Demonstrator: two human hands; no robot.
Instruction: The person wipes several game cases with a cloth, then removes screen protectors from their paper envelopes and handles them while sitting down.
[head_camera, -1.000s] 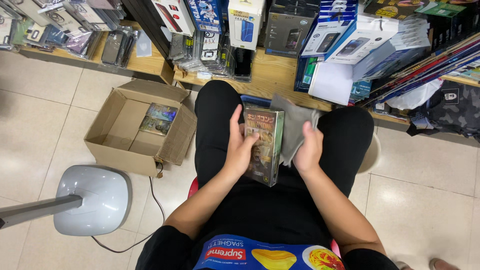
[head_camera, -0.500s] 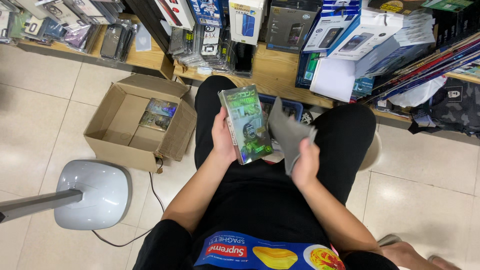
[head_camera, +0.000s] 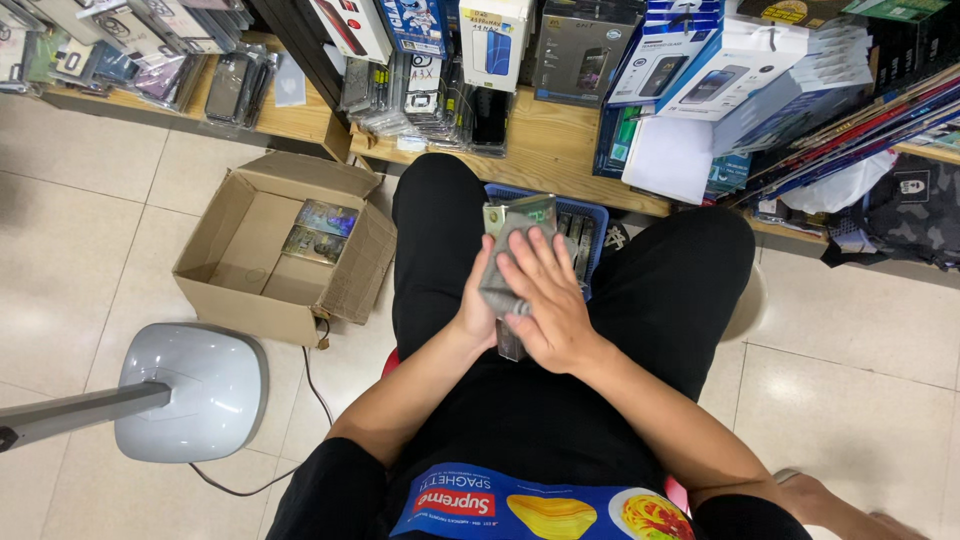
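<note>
I see a tiled floor (head_camera: 90, 230) carrying an open cardboard box (head_camera: 285, 245), which I use as the landmark. Inside the box lie flat packages (head_camera: 318, 230). Below and left of the box stands a grey fan base (head_camera: 190, 392). Behind the box runs a low wooden shelf (head_camera: 545, 145) loaded with boxed goods (head_camera: 700, 75).

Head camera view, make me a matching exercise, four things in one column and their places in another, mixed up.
1. grey cloth
2. cardboard box
3. fan base
4. blue basket

A. on the floor tiles, lower left
B. between the knees, by the shelf
C. under the right hand
D. open, left of the left leg

Pairs: 1-C, 2-D, 3-A, 4-B
</note>
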